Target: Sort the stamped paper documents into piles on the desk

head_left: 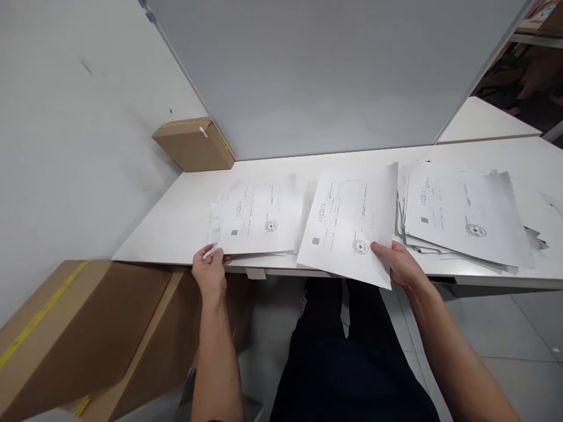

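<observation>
The right hand [402, 266] holds a single printed sheet [347, 223] by its near right corner. The thumb lies on top beside the round stamp, and the other fingers are hidden beneath, so the grip is closed on the paper. The sheet lies slanted across the middle of the white bench [176, 223], with its near edge jutting past the bench's front edge.

The left hand [210, 272] pinches the near left corner of the left stack [259, 220], a fairly tidy pile of similar forms just beside the sheet. A looser right pile [466, 214] fans out on the far side of the right hand.

The sheet looks light, thin and floppy (held by one corner, it would likely droop and crease). A flat pinch along an edge with fingers spread underneath would probably support it best. The top sheets seem likely to slide off one another easily.

A small cardboard box [193, 143] sits in the bench's far corner against the grey partition [329, 76], and larger cartons [65, 334] stand on the floor to the left.
</observation>
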